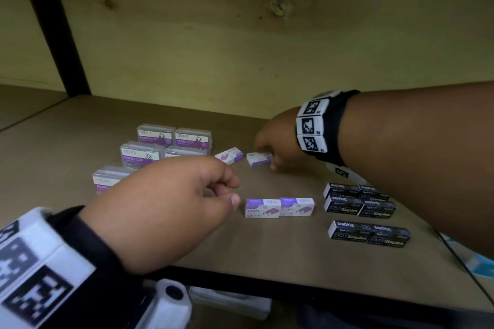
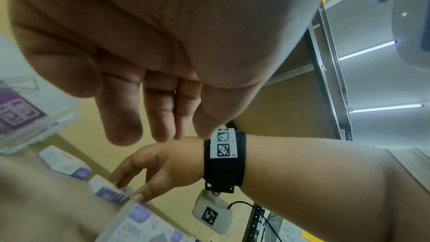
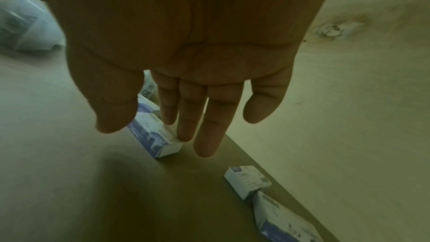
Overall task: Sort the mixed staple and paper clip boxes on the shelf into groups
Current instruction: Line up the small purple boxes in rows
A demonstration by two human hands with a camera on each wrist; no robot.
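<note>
Head view, right hand: the right hand reaches to the back of the brown shelf board. Its fingertips touch a small white and purple cardboard staple box. I cannot tell if it pinches it.
Head view, left hand: the left hand hangs above the shelf with loosely curled fingers. It holds nothing.
Head view, loose box: one more small white and purple staple box lying crooked sits just left of the touched one.
Head view, sorted pair: two white and purple staple boxes side by side sit near the front.
Head view, black group: the black cardboard staple boxes sit together at the right.
Head view, clip group: the clear plastic paper clip boxes with purple labels sit together at the left.
Head view, words: "KREATI" and "PAPER CLIP" on the clear boxes, "STAPLES" on the white ones, "10 Staples" on the black ones.
How it handles: I think the small box is stiff and a bit heavy for its size. Pinching its two long sides should work best.
Left wrist view: the right hand's fingertips rest on the small box. A black wrist band with square marks is on that arm.
Right wrist view: straight fingers touch the top of the small box. The thumb is beside it, maybe not touching.
</note>
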